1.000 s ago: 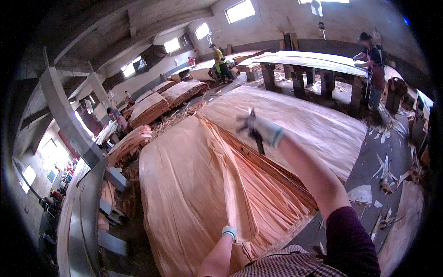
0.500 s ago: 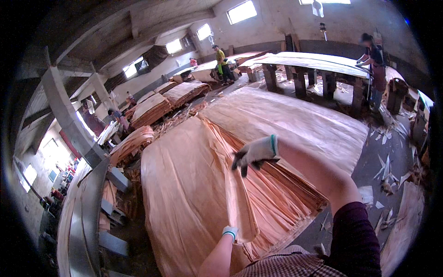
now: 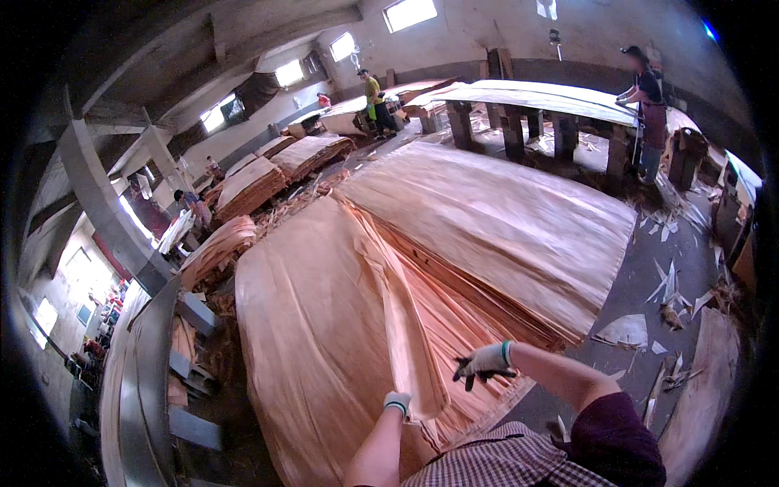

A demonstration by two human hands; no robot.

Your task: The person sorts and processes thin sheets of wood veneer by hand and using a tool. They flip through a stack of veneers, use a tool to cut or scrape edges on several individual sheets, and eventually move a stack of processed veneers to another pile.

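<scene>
Setting: dim concrete workshop with high windows, veneer stacks all around.
Left hand [image 3: 397, 402]: gloved, closed on the near edge of a thin veneer sheet [image 3: 406, 325] (lifted and curling) atop the left stack [image 3: 316, 341].
Right hand [image 3: 484, 362]: gloved, fingers loosely spread, holding nothing, just beside that sheet.
Right stack [image 3: 503, 219]: lay flat, touching the left one.
Floor [image 3: 649, 268]: strewn with scraps.
Others: a person [image 3: 645, 105] stood at a far worktop [image 3: 535, 97].

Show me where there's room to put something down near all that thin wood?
The flat top of the right veneer stack is bare. Grey floor between that stack and the long table is open but littered with scraps. Near the left hand and right hand it is crowded: a lifted veneer sheet and fanned edges.
</scene>
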